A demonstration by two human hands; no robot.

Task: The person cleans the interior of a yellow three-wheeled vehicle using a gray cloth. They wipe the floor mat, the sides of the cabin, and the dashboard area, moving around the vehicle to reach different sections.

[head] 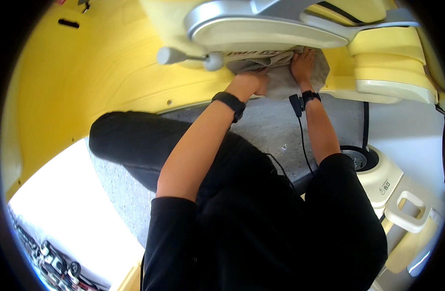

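Note:
A grey cloth (280,83) lies bunched and folded against the yellow moulded panel, below a cream panel (251,34) with silver trim. My left hand (249,82) is on the cloth's left part, its fingers curled into the folds and slightly blurred. Flat on the cloth's right part rests my right hand (303,67), fingers pointing up toward the cream panel. Part of some dark printed writing (251,52) shows just above the cloth. Black bands circle both my wrists. Beside the right wrist hangs a black plug-like piece (295,104) on a thin cable.
A grey-knobbed lever (168,56) juts out left of my left hand. Grey speckled flooring (269,123) lies below. To the right stands a cream housing (384,178) with a round metal part and a handled piece (408,211). Scooter-like vehicles (55,262) show through the bright opening at lower left.

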